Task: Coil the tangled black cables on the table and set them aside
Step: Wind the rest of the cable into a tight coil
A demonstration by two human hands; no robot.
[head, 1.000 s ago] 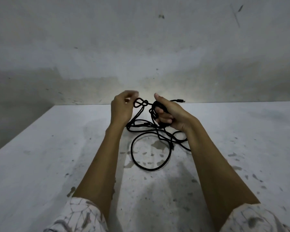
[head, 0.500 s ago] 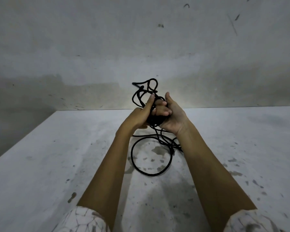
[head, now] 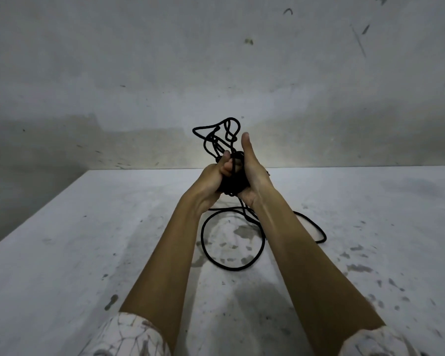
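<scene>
A tangled black cable (head: 217, 140) is bunched between both hands, raised above the table. Loose loops stick up from the bundle toward the wall. My left hand (head: 212, 179) grips the bundle from the left, fingers curled round it. My right hand (head: 253, 173) cups it from the right with the thumb pointing up; its fingers are hidden behind the bundle. More of the cable hangs down and lies on the white table (head: 62, 253) in a large round loop, with another bend passing behind my right forearm.
The table is white, stained with dark smudges. A grey wall (head: 216, 60) rises right behind its far edge. The table's left edge runs diagonally at the left. Patterned sleeves show at the bottom.
Both hands came together and lifted the bundle off the table. The small loops that lay between the hands now stand above them. The big loop stays on the table.
</scene>
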